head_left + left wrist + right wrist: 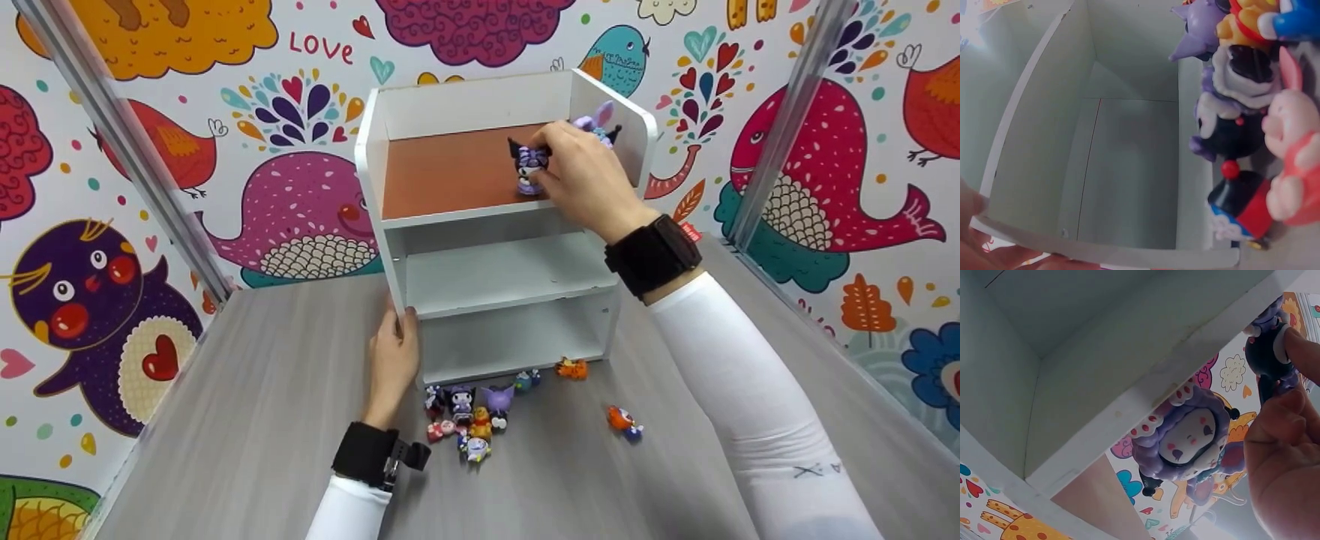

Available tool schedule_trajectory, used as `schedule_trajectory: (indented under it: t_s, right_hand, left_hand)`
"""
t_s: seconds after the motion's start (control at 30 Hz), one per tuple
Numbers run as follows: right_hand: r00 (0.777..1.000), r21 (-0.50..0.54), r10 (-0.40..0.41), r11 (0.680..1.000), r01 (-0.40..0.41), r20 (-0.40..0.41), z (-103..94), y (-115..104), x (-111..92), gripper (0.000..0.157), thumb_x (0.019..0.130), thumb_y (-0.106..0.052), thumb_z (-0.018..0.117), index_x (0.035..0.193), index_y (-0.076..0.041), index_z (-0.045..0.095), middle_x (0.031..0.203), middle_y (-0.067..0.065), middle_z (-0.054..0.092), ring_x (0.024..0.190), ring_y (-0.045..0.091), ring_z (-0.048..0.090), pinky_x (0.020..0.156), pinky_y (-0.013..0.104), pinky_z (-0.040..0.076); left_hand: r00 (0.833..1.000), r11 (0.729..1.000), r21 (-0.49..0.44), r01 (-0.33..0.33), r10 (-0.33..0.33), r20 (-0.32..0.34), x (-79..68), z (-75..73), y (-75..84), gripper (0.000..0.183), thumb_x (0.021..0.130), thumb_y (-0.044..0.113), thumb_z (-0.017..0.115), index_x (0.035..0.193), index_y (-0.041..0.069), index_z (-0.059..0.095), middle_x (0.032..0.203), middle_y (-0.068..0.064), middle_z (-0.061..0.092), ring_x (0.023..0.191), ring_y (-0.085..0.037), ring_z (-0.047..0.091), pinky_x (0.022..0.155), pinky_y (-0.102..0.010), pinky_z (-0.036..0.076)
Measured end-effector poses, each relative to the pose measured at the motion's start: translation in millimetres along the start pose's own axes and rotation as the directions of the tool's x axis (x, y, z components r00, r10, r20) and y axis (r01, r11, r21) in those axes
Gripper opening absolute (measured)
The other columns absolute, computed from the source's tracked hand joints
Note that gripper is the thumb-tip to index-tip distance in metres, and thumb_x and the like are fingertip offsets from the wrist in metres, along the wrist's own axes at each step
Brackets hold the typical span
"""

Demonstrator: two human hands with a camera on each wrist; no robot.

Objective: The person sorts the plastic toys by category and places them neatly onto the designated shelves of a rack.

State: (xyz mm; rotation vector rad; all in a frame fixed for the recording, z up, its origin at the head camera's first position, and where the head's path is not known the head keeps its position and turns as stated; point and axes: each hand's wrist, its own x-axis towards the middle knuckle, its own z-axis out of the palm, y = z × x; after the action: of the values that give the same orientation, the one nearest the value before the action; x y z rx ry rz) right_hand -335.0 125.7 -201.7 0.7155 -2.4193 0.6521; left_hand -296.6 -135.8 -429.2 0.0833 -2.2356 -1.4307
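On the brown top board of a small white shelf [510, 274], my right hand [589, 176] pinches a black-and-purple figurine [530, 166] by its head, near the board's front edge. Beside it, partly behind that hand, stands a second figurine with purple ears [600, 120]; the right wrist view shows its pale face and purple hair [1188, 439]. My left hand [394, 356] grips the shelf's left side panel low down. In the left wrist view, fingers [971, 208] wrap the panel's edge.
Several figurines lie or stand before the shelf, among them a purple-eared one [497, 401], a yellow bear [480, 422] and a pink piglet [1292, 146]. An orange figurine [572, 368] lies by the bottom edge, an orange-and-blue one [625, 422] farther right. Patterned walls surround the grey table [285, 420].
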Motion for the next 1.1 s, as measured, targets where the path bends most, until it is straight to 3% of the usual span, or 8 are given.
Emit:
schedule_trajectory:
  t_s: [0.43, 0.87, 1.1]
  right_hand:
    - [1.000, 0.019, -0.005, 1.000, 0.005, 0.009, 0.3, 1.0, 1.0, 0.031, 0.095, -0.002, 0.064, 0.125, 0.003, 0.061, 0.127, 0.019, 0.064, 0.118, 0.031, 0.060, 0.106, 0.044, 0.047]
    - [0.999, 0.025, -0.050, 0.998, 0.050, -0.017, -4.8, 0.7, -3.1, 0.047, 0.091, 0.000, 0.068, 0.136, 0.001, 0.056, 0.140, 0.017, 0.056, 0.128, 0.032, 0.055, 0.112, 0.043, 0.042]
    - [0.993, 0.056, -0.052, 0.997, 0.058, -0.104, -6.7, 2.0, -17.3, 0.051, 0.090, -0.002, 0.070, 0.138, 0.001, 0.054, 0.141, 0.014, 0.055, 0.094, 0.026, 0.056, 0.084, 0.035, 0.048]
  left_hand:
    - [1.000, 1.000, 0.000, -0.017, 0.017, -0.016, -0.1, 0.0, 1.4, 0.031, 0.106, 0.025, 0.050, 0.125, 0.005, 0.064, 0.067, -0.002, 0.044, 0.056, -0.016, 0.040, 0.053, -0.029, 0.035]
    - [0.999, 0.999, 0.003, -0.037, 0.037, -0.034, -1.7, 0.1, -1.4, 0.046, 0.106, 0.025, 0.051, 0.148, 0.006, 0.049, 0.067, -0.002, 0.044, 0.057, -0.015, 0.041, 0.054, -0.030, 0.034]
    - [1.000, 1.000, -0.007, -0.020, 0.020, -0.015, -2.2, -0.1, 1.2, 0.043, 0.106, 0.026, 0.050, 0.145, 0.007, 0.052, 0.067, -0.002, 0.044, 0.056, -0.016, 0.041, 0.053, -0.030, 0.036]
